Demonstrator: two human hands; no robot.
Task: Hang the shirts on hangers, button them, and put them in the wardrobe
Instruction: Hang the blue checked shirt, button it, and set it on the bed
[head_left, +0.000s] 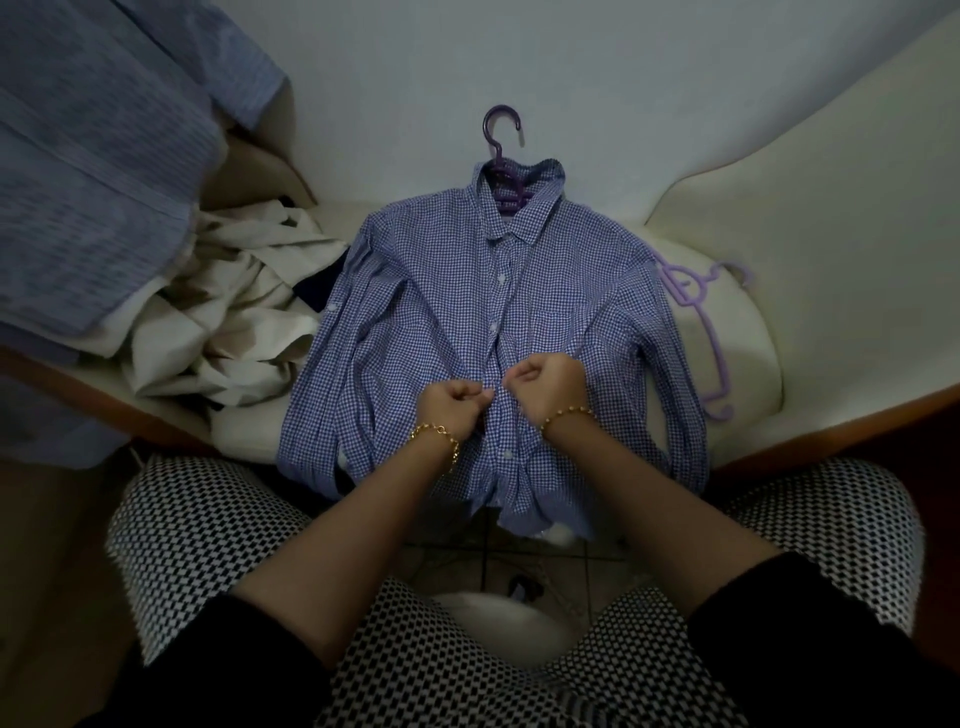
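Observation:
A blue-and-white checked shirt (441, 322) lies face up on the cream sofa seat (737, 332), front toward me. A dark purple hanger (501, 135) sits inside its collar, hook pointing away. The upper buttons down the placket look fastened. My left hand (457, 408) and my right hand (543, 382) pinch the two edges of the placket at mid-shirt, fingers curled tight on the cloth, almost touching each other. Both wrists wear gold bracelets.
A light purple hanger (711, 332) lies on the seat right of the shirt. A crumpled cream garment (234, 322) is heaped at the left. A blue striped shirt (93, 171) hangs at the far left. My patterned knees frame the tiled floor (493, 556).

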